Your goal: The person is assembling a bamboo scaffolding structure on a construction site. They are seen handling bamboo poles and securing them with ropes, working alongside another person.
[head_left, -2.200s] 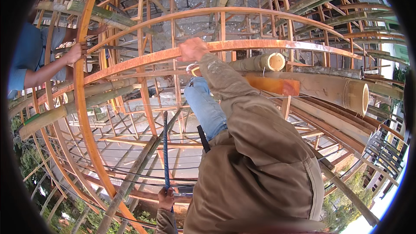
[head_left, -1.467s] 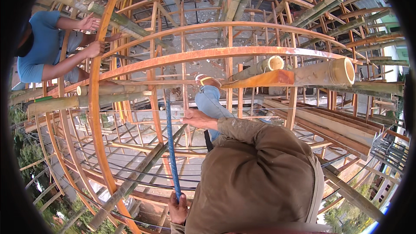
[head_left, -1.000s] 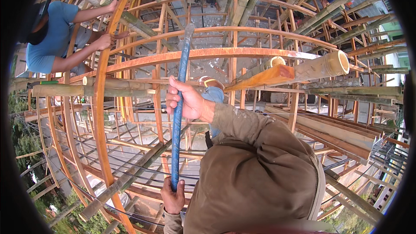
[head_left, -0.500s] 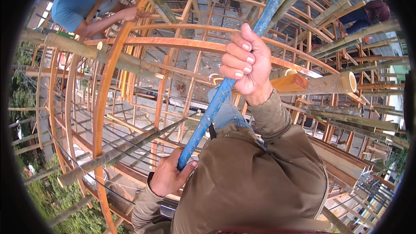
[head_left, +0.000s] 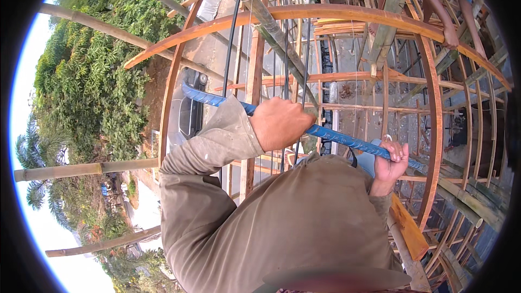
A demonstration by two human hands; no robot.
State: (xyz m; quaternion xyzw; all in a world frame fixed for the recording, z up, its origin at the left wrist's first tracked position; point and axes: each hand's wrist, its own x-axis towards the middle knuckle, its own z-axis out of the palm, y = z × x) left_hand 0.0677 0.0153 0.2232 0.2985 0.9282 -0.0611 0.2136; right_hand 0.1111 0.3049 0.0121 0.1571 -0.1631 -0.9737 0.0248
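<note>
A long, scuffed blue pipe (head_left: 347, 140) crosses in front of my body, tilted down from upper left to right. My left hand (head_left: 282, 123) is wrapped tightly round it, its knuckles on top. Further right, my right hand (head_left: 389, 163) is curled more loosely round the same pipe. The pipe's left end rises past my left sleeve (head_left: 228, 127). On the right it runs toward an upright curved timber (head_left: 431, 130).
A long curved timber (head_left: 325, 14) arches across the far side, with another person's hands (head_left: 451, 38) at its right part. Bamboo poles (head_left: 255, 8) and a lattice of wooden ribs surround me, open down to the ground. A sawn beam (head_left: 410, 228) lies by my right elbow. Trees (head_left: 92, 65) stand left.
My view has swung left, bringing trees and a car below into sight. The pipe has turned from steep to nearly crosswise. Both hands stay on it; the co-worker now appears at upper right.
</note>
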